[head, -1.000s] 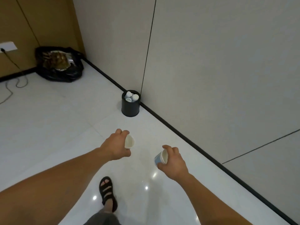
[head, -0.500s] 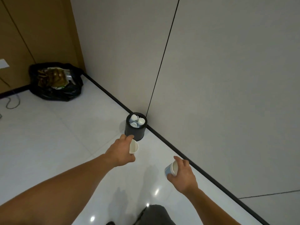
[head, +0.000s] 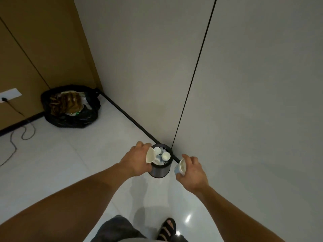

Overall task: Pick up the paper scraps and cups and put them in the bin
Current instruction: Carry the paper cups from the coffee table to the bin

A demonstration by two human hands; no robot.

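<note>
A small black round bin [head: 160, 172] stands on the white floor against the grey wall, with several white paper cups [head: 165, 155] inside it. My left hand [head: 135, 159] grips a white paper cup [head: 150, 155] on its side, right over the bin's left rim. My right hand [head: 191, 169] holds a second paper cup [head: 180, 167], white with a bluish outside, just to the right of the bin and a little apart from it.
A black rubbish bag [head: 70, 106] full of brown wrappers lies in the far corner by the brown wall. A thin cable [head: 19, 137] runs from a wall socket [head: 9, 95] across the floor at left. My sandalled foot [head: 167, 228] is below the bin.
I have stepped closer to the bin. Both hands moved forward with their cups; the left cup now hangs over the bin's rim and the right one is beside it.
</note>
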